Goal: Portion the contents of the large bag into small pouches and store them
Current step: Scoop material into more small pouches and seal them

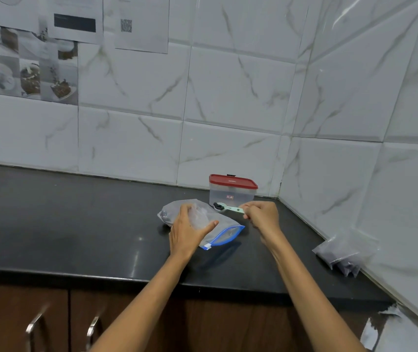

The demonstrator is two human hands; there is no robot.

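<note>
Now hands [224, 224] on bag [197, 219], scoop [228, 208].

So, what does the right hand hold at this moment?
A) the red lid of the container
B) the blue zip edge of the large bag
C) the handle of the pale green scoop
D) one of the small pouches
C: the right hand pinches the handle of the pale green scoop, while the left hand grips the large bag.
</note>
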